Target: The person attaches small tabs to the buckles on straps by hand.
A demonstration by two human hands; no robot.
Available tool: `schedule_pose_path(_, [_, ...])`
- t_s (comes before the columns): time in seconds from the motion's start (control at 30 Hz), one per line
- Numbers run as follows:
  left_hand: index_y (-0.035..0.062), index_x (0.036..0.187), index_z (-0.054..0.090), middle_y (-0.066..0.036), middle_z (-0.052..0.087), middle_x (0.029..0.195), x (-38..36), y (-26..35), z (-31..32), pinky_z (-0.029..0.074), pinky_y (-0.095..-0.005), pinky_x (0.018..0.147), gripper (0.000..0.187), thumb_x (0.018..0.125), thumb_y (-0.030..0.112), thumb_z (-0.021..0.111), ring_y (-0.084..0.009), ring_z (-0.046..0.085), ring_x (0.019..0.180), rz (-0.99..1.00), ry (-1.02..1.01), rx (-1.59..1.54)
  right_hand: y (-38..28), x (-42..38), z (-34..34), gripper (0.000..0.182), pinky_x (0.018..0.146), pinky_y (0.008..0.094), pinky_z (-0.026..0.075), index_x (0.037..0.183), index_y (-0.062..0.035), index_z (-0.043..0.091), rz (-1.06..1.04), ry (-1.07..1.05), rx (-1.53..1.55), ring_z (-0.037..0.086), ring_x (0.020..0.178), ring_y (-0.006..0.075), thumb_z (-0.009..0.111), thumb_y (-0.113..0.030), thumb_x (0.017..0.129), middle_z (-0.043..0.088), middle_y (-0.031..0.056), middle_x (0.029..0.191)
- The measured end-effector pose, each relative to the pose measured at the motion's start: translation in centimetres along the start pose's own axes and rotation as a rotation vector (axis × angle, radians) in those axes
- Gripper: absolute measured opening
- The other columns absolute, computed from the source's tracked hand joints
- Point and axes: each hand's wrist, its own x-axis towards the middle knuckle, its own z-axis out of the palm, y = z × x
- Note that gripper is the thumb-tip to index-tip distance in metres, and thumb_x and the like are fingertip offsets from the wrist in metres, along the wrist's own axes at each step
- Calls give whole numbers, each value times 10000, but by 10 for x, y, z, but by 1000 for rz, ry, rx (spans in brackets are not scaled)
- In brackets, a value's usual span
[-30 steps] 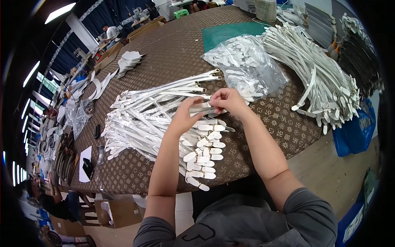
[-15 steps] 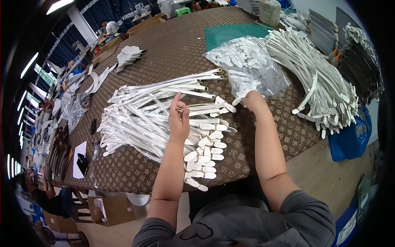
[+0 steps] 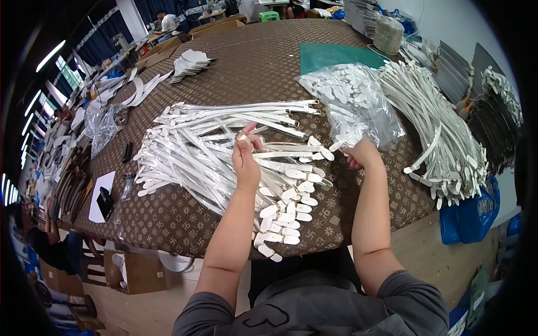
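Observation:
My left hand (image 3: 246, 159) is raised over a pile of white straps (image 3: 190, 148) in clear wrapping, its fingers curled together. Whatever they pinch is too small to make out. Many straps end in metal buckles and rounded white tabs (image 3: 288, 215) toward the table's near side. My right hand (image 3: 363, 154) is at the near end of a clear plastic bag (image 3: 386, 126) filled with small white tab pieces (image 3: 350, 84). Its fingers are bent inward, and what they hold is hidden. A few white tabs (image 3: 320, 150) lie between the two hands.
A large bundle of white straps (image 3: 434, 131) lies at the right, beyond the bag. A green mat (image 3: 319, 55) is behind the bag. White cut pieces (image 3: 190, 63), a black phone (image 3: 105, 203) and a dark object (image 3: 128, 152) rest at left on the patterned table (image 3: 246, 50).
My right hand has drawn slightly back from the white pieces at the bag's near end. My left hand's fingers have curled in more. The whole view has shifted a little.

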Motion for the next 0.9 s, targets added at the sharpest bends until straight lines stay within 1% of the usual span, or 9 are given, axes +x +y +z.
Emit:
schedule_pose_path(0.07, [-39, 1081, 507, -39, 522, 769, 3, 1, 3, 403, -294, 830, 507, 975, 417, 312, -123, 474, 714, 40, 157, -92, -3, -12, -11, 149, 548, 299, 470, 885, -9, 640, -1, 45, -13, 603, 591, 188, 612, -39, 742, 623, 82, 645])
schedule_pose_path(0.17, [-47, 1076, 509, -39, 533, 761, 3, 15, 7, 409, -282, 793, 533, 968, 438, 315, -116, 482, 710, -44, 119, -268, -3, -17, -16, 167, 527, 303, 462, 901, 1, 631, 2, 133, -27, 588, 550, 189, 600, -20, 738, 611, 83, 623])
schedule_pose_path(0.27, [-51, 1085, 511, -28, 530, 748, -1, 9, 1, 404, -262, 749, 544, 964, 445, 325, -104, 478, 704, -129, 11, -321, 16, 18, 9, 149, 480, 310, 450, 855, 21, 640, -652, 821, 179, 561, 471, 190, 556, 10, 733, 614, 99, 616])
schedule_pose_path(0.43, [-61, 1091, 510, -4, 491, 716, -7, 12, 5, 361, -222, 670, 544, 960, 442, 346, -82, 436, 680, -225, -276, -75, 26, 41, 22, 205, 485, 316, 451, 880, 18, 658, -763, 785, 170, 564, 476, 197, 525, 36, 724, 620, 103, 631])
schedule_pose_path(0.53, [-62, 1081, 516, 2, 474, 707, -9, 12, 11, 343, -215, 651, 538, 962, 436, 348, -75, 414, 670, -240, -333, 15, 15, 13, 8, 266, 539, 311, 461, 938, -15, 670, -359, -98, 58, 588, 555, 208, 522, 39, 725, 633, 98, 668])
schedule_pose_path(0.7, [-52, 1082, 533, 18, 457, 705, -10, 10, 10, 331, -210, 649, 522, 967, 422, 348, -67, 390, 666, -260, -369, 9, 12, 8, 3, 263, 634, 362, 488, 915, -40, 676, 12, -150, -206, 607, 651, 271, 529, 34, 710, 635, 152, 734])
schedule_pose_path(0.8, [-48, 1096, 536, 24, 444, 704, -9, 8, 12, 332, -208, 657, 518, 968, 417, 349, -67, 387, 668, -264, -390, -5, 24, 17, 5, 333, 615, 316, 482, 1045, -21, 642, -247, 179, -36, 604, 632, 226, 538, 27, 732, 651, 111, 744])
schedule_pose_path(0.83, [-45, 1107, 539, 28, 434, 702, -10, 7, 12, 333, -208, 661, 515, 969, 413, 349, -66, 385, 670, -272, -413, -10, 24, 14, 5, 333, 615, 316, 482, 1045, -21, 642, -256, 167, -48, 604, 632, 226, 538, 27, 732, 651, 111, 744])
schedule_pose_path(0.9, [-23, 1144, 542, 38, 404, 691, -12, 9, 12, 338, -205, 669, 487, 973, 393, 356, -67, 381, 670, -320, -436, -21, 18, 5, 8, 374, 725, 322, 477, 1080, -19, 623, -439, 279, -27, 612, 761, 256, 528, 46, 724, 653, 126, 857])
